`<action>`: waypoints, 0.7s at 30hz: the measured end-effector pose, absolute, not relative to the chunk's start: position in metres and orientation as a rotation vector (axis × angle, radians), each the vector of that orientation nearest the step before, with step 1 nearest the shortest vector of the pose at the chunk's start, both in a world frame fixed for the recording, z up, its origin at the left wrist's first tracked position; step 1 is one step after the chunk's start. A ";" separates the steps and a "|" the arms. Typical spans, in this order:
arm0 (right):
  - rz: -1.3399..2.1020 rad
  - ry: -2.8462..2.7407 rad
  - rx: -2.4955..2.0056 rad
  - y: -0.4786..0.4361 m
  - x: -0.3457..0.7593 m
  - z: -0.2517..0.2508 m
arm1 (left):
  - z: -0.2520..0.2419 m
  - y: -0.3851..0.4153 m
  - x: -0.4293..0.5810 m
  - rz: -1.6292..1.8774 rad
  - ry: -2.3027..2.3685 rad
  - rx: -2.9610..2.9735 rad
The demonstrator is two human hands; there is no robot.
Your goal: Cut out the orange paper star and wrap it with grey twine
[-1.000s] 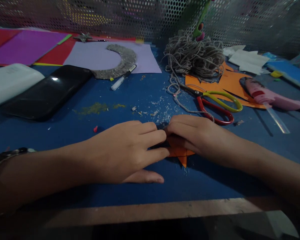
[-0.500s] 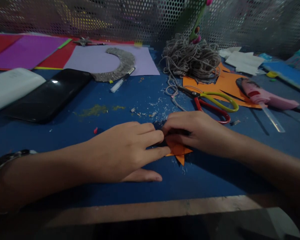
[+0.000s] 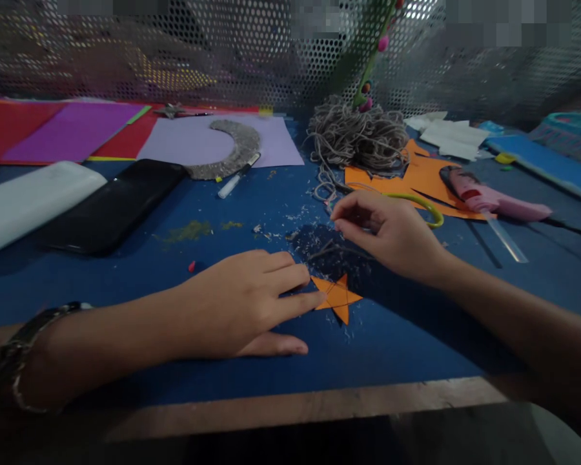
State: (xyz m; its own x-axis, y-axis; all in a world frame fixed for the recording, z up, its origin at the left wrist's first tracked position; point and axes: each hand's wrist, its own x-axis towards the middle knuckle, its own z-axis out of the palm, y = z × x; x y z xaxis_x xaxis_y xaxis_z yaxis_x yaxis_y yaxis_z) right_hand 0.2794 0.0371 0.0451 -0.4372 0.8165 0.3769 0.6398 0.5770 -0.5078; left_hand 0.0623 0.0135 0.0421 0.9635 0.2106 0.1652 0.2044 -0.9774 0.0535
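Observation:
An orange paper star (image 3: 341, 298) with dark lines across it lies flat on the blue table. My left hand (image 3: 254, 303) rests palm down beside it, fingers stretched out, a fingertip on the star's left side. My right hand (image 3: 392, 236) is above the table, past the star, with thumb and index finger pinched together. Anything between those fingertips is too small to make out. Short grey strands of yarn (image 3: 330, 248) lie under the right hand. Scissors (image 3: 433, 210) with a yellow handle loop lie partly hidden behind it.
A grey yarn heap (image 3: 358, 135), orange paper scraps (image 3: 419, 171) and a pink glue gun (image 3: 508, 200) lie at the back right. A yarn-covered crescent (image 3: 242, 145) and a marker (image 3: 237, 177) lie on lilac paper. Left is a black phone (image 3: 119, 203).
My right hand has lifted away from the star and moved up and back, uncovering more of the star and now covering part of the scissors. The left hand stays at the star.

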 end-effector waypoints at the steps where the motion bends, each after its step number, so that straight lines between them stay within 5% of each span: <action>1: 0.394 -2.200 -1.142 0.040 0.282 0.045 | 0.042 0.013 0.062 0.263 0.327 3.075; 13: 0.108 -1.971 -1.361 0.032 0.320 0.090 | 0.045 0.009 0.062 0.194 0.349 3.126; 16: -0.150 -2.010 -1.710 0.013 0.349 0.107 | 0.045 0.008 0.063 0.190 0.378 3.138; 21: -0.061 -1.740 -2.654 -0.022 0.390 0.099 | 0.045 0.003 0.064 0.214 0.491 3.109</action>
